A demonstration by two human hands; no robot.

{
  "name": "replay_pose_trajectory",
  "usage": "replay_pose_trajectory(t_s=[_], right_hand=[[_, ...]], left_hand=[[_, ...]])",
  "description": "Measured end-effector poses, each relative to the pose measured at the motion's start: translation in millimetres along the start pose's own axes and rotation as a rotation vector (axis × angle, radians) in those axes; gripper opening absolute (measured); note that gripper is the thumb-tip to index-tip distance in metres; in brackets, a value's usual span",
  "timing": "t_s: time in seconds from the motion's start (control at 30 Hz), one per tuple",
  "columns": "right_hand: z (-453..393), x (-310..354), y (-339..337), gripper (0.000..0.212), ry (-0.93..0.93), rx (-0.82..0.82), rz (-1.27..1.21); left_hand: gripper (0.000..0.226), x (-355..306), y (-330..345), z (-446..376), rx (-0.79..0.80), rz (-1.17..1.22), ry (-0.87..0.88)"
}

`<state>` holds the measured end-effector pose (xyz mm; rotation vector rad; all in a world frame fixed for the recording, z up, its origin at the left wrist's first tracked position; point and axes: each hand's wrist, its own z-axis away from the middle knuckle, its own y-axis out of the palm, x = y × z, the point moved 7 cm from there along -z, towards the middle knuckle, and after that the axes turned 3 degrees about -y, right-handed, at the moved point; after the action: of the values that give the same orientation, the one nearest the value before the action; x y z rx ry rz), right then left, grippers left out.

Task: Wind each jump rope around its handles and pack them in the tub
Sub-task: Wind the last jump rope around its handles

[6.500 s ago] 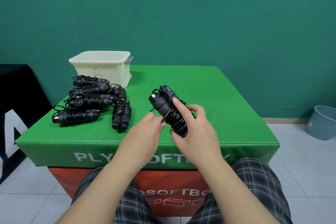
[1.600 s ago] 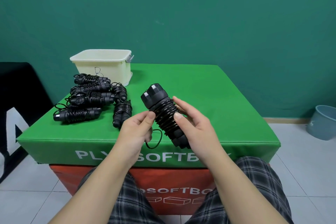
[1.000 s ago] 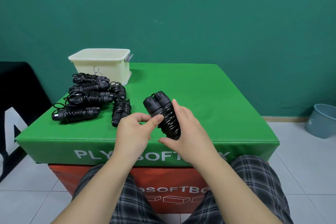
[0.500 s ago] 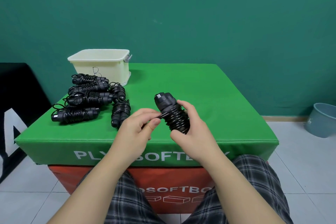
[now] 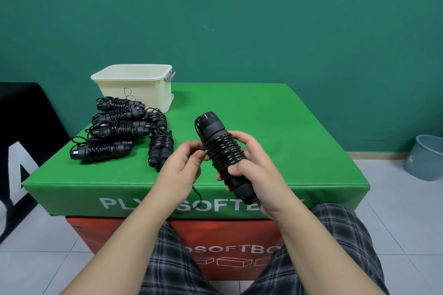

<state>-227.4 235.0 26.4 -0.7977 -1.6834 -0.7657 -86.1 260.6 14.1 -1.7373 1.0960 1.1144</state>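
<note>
Gripping the handles (image 5: 223, 158) in your right hand (image 5: 260, 175), you are pinching springy, slippery cord (image 5: 201, 151) between left hand (image 5: 182, 167) fingertips.

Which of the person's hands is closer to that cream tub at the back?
Left. The left hand sits nearer the tub, toward its side; the right hand, gripping the wound jump rope, is farther off.

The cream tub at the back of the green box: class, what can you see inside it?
Only the tub's rim and a strip of inner wall show; its near wall hides the bottom, so any contents cannot be seen. Six wound ropes lie outside it.
</note>
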Motion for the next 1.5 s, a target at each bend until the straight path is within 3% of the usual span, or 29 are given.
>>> replay_pose_trajectory(t_s=[0.17, 0.27, 0.53, 0.63, 0.77, 0.87, 0.97, 1.03, 1.27, 1.4, 1.5], right_hand=[[3, -1, 5, 0.055, 0.049, 0.072, -0.132], [3, 0, 11, 0.057, 0.055, 0.111, -0.063], [5, 24, 11, 0.051, -0.370, -0.029, 0.588], [5, 18, 7, 0.051, -0.323, -0.045, 0.700], [5, 10, 6, 0.053, -0.240, -0.046, 0.799], [5, 4, 9, 0.066, -0.178, -0.038, 0.862], [4, -5, 10, 0.098, -0.110, -0.018, 0.941], [3, -8, 8, 0.108, -0.084, -0.037, 0.963], [5, -5, -8, 0.089, -0.132, -0.196, 0.953], [3, -8, -17, 0.086, -0.055, -0.225, 0.726], [4, -8, -16, 0.079, -0.004, -0.221, 0.547]], left_hand=[[0.043, 10, 7, 2, 0.125, 0.167, -0.102], [0.032, 13, 3, 4, 0.021, 0.255, -0.161], [0.032, 5, -17, 4, -0.240, 0.138, -0.163], [0.038, -3, -20, 6, -0.282, 0.068, -0.115], [0.024, -16, -24, 8, -0.353, -0.106, -0.035], [0.029, -20, -22, 9, -0.366, -0.202, 0.015], [0.027, -21, -18, 10, -0.340, -0.262, 0.042], [0.023, -22, -14, 8, -0.296, -0.290, 0.064], [0.011, -28, 8, 10, -0.020, -0.389, 0.178], [0.023, -24, 11, 10, 0.125, -0.453, 0.237], [0.021, -12, 5, 8, 0.104, -0.527, 0.136]])
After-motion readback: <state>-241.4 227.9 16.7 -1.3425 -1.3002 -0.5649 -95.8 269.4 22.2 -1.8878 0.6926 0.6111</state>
